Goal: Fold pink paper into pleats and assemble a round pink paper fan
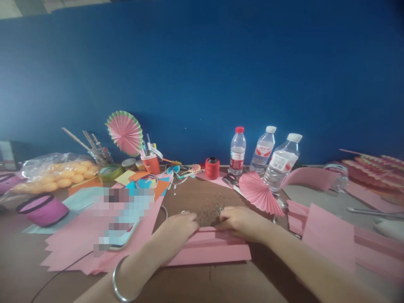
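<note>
A sheet of pink paper (pixel 211 254) lies on the brown table in front of me, its far part folded into narrow strips. My left hand (pixel 183 229) has its fingers curled onto the far folded edge, left of the middle. On the same edge, a little to the right, my right hand (pixel 236 221) pinches the paper between thumb and fingers. The fingertips of both hands are partly hidden behind the knuckles. Just beyond the hands, small dark crumbs (pixel 217 204) are scattered on the table. A pleated pink paper fan (pixel 260 193) rests beyond my right hand.
Several pink sheets (pixel 72 240) and a blurred-out phone-like device (pixel 126 235) lie at left, near a purple fabric bowl (pixel 44 209) and a bag of orange balls (pixel 63 174). Behind stand red thread (pixel 212 169), a red-capped bottle (pixel 237 153) and two white-capped bottles (pixel 280 164). More pink paper (pixel 331 235) lies right.
</note>
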{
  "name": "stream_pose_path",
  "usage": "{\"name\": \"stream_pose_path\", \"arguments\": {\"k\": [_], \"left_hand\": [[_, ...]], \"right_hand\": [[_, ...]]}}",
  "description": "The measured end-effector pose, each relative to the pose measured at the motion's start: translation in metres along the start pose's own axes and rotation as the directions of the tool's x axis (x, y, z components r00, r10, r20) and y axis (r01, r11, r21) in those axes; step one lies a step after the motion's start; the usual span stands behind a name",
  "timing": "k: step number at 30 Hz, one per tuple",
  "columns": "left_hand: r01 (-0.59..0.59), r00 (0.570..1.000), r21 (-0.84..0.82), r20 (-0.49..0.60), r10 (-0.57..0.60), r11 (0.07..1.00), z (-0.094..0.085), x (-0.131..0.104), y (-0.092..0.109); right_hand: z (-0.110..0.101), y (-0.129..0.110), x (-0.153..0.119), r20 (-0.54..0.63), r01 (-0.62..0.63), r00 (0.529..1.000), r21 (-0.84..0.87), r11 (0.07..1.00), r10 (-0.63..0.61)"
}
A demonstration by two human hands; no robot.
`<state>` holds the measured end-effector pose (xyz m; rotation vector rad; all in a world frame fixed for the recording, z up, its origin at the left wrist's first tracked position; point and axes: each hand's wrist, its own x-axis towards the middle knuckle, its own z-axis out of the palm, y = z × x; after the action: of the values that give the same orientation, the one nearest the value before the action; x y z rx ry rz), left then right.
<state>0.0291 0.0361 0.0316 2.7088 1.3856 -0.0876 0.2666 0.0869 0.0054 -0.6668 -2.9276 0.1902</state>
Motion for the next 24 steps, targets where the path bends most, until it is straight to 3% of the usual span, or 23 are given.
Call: {"name": "stream_pose_path", "arguments": {"k": [4, 12, 18, 21, 24], "left_hand": [[0.003, 0.998, 0.095, 0.065, -0.009, 0.995, -0.004, -0.003, 0.006], [-0.02, 0.998, 0.141, 0.055, 0.012, 0.99, 0.0, -0.01, 0.014], [0.172, 0.965, 0.164, 0.168, -0.199, 0.971, -0.006, -0.008, 0.02], [0.304, 0.941, 0.093, 0.124, -0.314, 0.948, 0.001, -0.009, 0.017], [0.321, 0.945, 0.026, 0.054, -0.322, 0.947, 0.007, -0.012, 0.013]], "right_hand": [[-0.003, -0.003, 0.0, -0.016, 0.042, 0.999, -0.059, 0.997, -0.043], [0.006, -0.008, 0.002, -0.119, 0.052, 0.991, -0.132, 0.99, -0.067], [0.005, 0.012, -0.007, -0.115, 0.052, 0.992, -0.039, 0.998, -0.056], [-0.001, 0.02, -0.014, -0.09, 0.033, 0.996, 0.057, 0.998, -0.028], [-0.01, 0.025, -0.02, -0.046, 0.011, 0.999, 0.135, 0.991, -0.005]]}}
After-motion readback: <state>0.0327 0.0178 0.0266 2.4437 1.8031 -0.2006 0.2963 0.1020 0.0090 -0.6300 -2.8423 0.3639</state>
